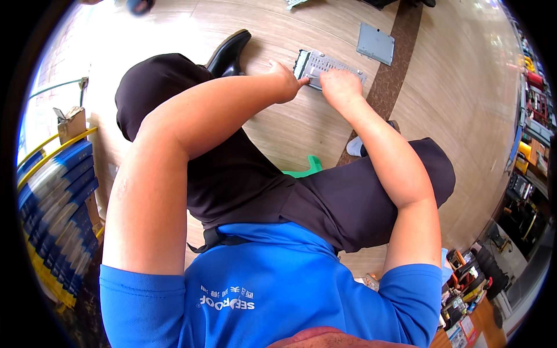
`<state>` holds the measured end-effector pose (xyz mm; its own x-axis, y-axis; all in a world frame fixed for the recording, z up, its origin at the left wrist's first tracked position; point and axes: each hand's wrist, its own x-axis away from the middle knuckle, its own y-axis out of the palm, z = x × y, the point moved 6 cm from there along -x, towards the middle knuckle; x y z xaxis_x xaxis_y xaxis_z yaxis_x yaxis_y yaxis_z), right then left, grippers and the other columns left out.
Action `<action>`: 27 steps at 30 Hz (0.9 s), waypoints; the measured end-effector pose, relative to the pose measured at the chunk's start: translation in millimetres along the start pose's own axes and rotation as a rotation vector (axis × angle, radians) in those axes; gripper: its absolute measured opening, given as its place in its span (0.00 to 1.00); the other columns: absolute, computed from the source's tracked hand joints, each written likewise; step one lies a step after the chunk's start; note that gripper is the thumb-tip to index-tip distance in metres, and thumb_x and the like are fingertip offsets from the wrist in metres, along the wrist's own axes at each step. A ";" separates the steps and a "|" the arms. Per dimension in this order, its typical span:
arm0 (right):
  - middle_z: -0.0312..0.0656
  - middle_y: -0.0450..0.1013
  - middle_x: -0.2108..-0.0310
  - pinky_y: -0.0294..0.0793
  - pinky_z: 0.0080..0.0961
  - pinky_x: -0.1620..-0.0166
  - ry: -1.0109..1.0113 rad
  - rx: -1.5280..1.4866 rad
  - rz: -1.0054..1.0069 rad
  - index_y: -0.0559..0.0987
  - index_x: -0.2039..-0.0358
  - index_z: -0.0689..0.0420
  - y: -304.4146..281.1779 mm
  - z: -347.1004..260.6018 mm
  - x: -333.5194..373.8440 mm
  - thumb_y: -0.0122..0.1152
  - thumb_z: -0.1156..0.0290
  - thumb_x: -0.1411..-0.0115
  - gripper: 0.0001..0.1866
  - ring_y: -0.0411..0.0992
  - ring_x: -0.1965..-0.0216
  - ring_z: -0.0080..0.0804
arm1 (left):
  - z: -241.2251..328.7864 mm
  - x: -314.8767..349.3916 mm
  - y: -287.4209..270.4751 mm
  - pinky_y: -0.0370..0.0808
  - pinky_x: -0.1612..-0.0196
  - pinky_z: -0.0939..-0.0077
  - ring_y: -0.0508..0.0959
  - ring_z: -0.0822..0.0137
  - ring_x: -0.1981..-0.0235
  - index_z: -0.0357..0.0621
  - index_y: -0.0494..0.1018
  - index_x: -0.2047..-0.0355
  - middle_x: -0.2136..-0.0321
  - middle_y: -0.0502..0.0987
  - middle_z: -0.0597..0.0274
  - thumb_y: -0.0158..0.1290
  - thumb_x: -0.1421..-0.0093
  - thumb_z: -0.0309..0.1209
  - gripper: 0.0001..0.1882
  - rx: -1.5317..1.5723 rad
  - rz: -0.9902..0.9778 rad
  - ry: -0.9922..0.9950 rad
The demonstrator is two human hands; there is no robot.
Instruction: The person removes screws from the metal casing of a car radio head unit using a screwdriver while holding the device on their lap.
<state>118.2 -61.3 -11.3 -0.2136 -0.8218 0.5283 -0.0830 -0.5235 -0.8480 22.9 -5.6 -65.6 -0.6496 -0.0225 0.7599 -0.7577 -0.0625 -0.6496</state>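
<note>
On the floor in front of me lies a flat silver metal box (328, 62) with slots and holes in its casing and a darker left end; it looks like an electronic device. My left hand (283, 82) is at its near left corner, thumb raised and one finger stretched out to the near edge. Over the box's near side, my right hand (341, 88) has its fingers closed. A thin grey piece shows by its fingertips, too small to name. What the right hand grips, if anything, is mostly hidden by the hand.
A loose grey metal plate (376, 44) lies beyond the box to the right, by a dark floor strip (400, 52). Between my legs a green plastic piece (307, 168) shows. A rack of blue packages (64, 191) stands at left; shelves of tools (528, 151) line the right.
</note>
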 end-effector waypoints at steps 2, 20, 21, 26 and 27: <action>0.50 0.80 0.57 0.81 0.38 0.56 0.005 -0.025 -0.038 0.84 0.62 0.57 -1.5 -1.5 0.9 0.51 0.71 0.40 0.13 0.80 0.55 0.43 | -0.8 -0.2 1.0 0.60 0.40 0.31 0.71 0.43 0.41 0.62 0.43 0.26 0.39 0.68 0.45 0.42 0.32 0.35 0.36 0.008 0.014 -0.005; 0.52 0.79 0.58 0.75 0.45 0.49 0.158 -0.664 0.014 0.82 0.56 0.56 46.4 29.3 8.4 0.56 0.63 0.36 0.14 0.76 0.52 0.50 | 0.5 0.2 0.9 0.64 0.43 0.36 0.72 0.45 0.42 0.61 0.43 0.26 0.40 0.69 0.46 0.43 0.33 0.34 0.36 -0.034 0.020 -0.005; 0.51 0.79 0.59 0.75 0.45 0.50 0.137 -0.587 0.065 0.81 0.56 0.55 38.1 28.5 11.2 0.56 0.63 0.36 0.14 0.76 0.52 0.50 | 0.4 0.7 0.8 0.64 0.43 0.36 0.72 0.45 0.42 0.61 0.43 0.26 0.40 0.69 0.46 0.43 0.33 0.34 0.36 -0.035 0.019 -0.005; 0.49 0.78 0.60 0.76 0.45 0.53 0.065 -0.369 0.141 0.81 0.59 0.51 26.6 31.1 18.3 0.54 0.66 0.37 0.10 0.76 0.54 0.48 | 0.4 1.8 -1.5 0.63 0.42 0.37 0.72 0.46 0.42 0.60 0.43 0.26 0.40 0.69 0.46 0.43 0.32 0.34 0.36 -0.034 0.025 -0.015; 0.47 0.78 0.62 0.76 0.44 0.55 0.021 -0.288 0.189 0.81 0.59 0.49 25.9 29.8 17.6 0.55 0.67 0.38 0.10 0.76 0.57 0.47 | 0.9 2.0 -2.3 0.63 0.42 0.37 0.72 0.46 0.42 0.60 0.43 0.26 0.40 0.69 0.46 0.43 0.32 0.34 0.36 -0.033 0.025 -0.013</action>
<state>141.3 -96.0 -22.6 -0.2712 -0.8917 0.3624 -0.3106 -0.2753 -0.9098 23.4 -6.4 -62.5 -0.6679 -0.0367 0.7433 -0.7428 -0.0287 -0.6689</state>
